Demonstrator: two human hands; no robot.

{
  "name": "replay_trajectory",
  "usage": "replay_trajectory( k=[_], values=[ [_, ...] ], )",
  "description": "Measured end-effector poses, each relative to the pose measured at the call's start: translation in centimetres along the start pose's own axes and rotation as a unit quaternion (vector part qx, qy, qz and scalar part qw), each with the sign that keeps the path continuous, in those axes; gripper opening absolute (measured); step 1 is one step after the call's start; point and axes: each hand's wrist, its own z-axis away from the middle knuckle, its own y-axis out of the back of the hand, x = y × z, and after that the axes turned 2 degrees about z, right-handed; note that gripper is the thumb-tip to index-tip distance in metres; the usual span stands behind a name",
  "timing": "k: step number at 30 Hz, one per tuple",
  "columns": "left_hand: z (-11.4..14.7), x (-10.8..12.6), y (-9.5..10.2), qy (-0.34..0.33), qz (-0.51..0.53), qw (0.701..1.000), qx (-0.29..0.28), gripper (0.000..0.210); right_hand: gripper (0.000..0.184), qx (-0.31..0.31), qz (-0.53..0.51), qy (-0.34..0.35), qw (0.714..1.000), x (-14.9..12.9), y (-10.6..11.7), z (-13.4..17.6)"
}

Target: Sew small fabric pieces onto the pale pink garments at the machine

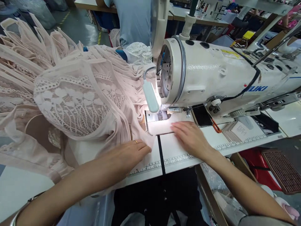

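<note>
A pale pink lace bra (pixel 77 103) lies in a heap to the left of the sewing machine (pixel 207 72). My left hand (pixel 131 153) is closed on a loose fabric edge of the bra, fingers together; the thumb is hidden underneath. To the right, my right hand (pixel 190 138) rests with fingers stretched out on the white machine bed (pixel 160 127), just in front of the needle area, and nothing shows in it. A small lit lamp (pixel 150 96) hangs beside the machine head and brightens the presser foot (pixel 161 114).
More pink bras with straps (pixel 21 59) pile up at the far left. A dark phone (pixel 202 115), orange-handled tool (pixel 215 125) and stacked card labels (pixel 238 131) lie right of my hand. A ruler strip (pixel 181 159) runs along the table's front. A person in blue (pixel 134 22) is ahead.
</note>
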Motion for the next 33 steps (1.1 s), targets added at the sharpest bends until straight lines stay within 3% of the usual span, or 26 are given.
replay_trajectory(
  k=[2, 4, 5, 7, 10, 15, 18, 19, 21, 22, 24, 27, 30, 33],
  values=[
    [-0.7, -0.8, -0.4, -0.051, -0.019, 0.999, -0.004, 0.055, 0.022, 0.044, 0.062, -0.098, 0.992, 2.0, 1.6, 3.5],
    [-1.5, -1.2, -1.1, -0.066, -0.062, 0.996, -0.025, 0.063, 0.024, 0.095, 0.141, -0.237, 0.956, 4.5, 3.4, 7.2],
    [-2.0, -1.2, -1.4, -0.053, -0.092, 0.994, -0.034, 0.065, 0.029, 0.106, 0.171, -0.276, 0.940, 5.7, 4.2, 8.9],
    [-3.3, -0.8, -1.8, -0.012, -0.149, 0.988, -0.040, 0.068, 0.040, 0.105, 0.196, -0.322, 0.920, 7.9, 5.6, 11.6],
    [-5.5, 0.4, -1.7, 0.029, -0.214, 0.976, -0.036, 0.066, 0.034, 0.053, 0.124, -0.376, 0.917, 9.7, 6.8, 13.8],
    [-7.5, 1.1, -1.3, 0.003, -0.281, 0.959, -0.030, 0.049, 0.034, 0.066, 0.114, -0.420, 0.898, 9.9, 8.1, 13.4],
    [-7.1, 0.4, -1.8, -0.009, -0.251, 0.968, 0.002, 0.061, 0.031, 0.185, 0.186, -0.431, 0.864, 8.4, 8.0, 11.6],
    [-7.0, 0.2, -2.0, -0.004, -0.238, 0.971, 0.009, 0.067, 0.031, 0.263, 0.214, -0.422, 0.841, 7.6, 7.7, 10.7],
    [-6.9, -0.1, -2.3, 0.009, -0.234, 0.972, 0.014, 0.072, 0.029, 0.281, 0.080, -0.426, 0.856, 5.8, 6.4, 8.6],
    [-7.1, -0.2, -2.3, 0.008, -0.244, 0.970, 0.016, 0.070, 0.028, 0.278, -0.034, -0.434, 0.856, 4.9, 5.6, 7.4],
    [-7.7, -0.4, -2.2, -0.010, -0.272, 0.962, 0.024, 0.059, 0.029, 0.179, -0.234, -0.428, 0.854, 3.4, 3.9, 5.2],
    [-8.7, -1.7, -2.1, -0.062, -0.279, 0.957, 0.045, 0.047, 0.027, 0.081, -0.371, -0.367, 0.849, 2.1, 1.8, 2.5],
    [-8.8, -3.7, -2.2, -0.093, -0.211, 0.969, 0.090, 0.044, 0.035, 0.043, -0.364, -0.296, 0.882, 2.1, 0.7, 1.1],
    [-8.7, -4.3, -2.5, -0.084, -0.184, 0.973, 0.110, 0.049, 0.030, 0.035, -0.201, -0.229, 0.952, 2.2, -0.2, 0.4]
  ],
)
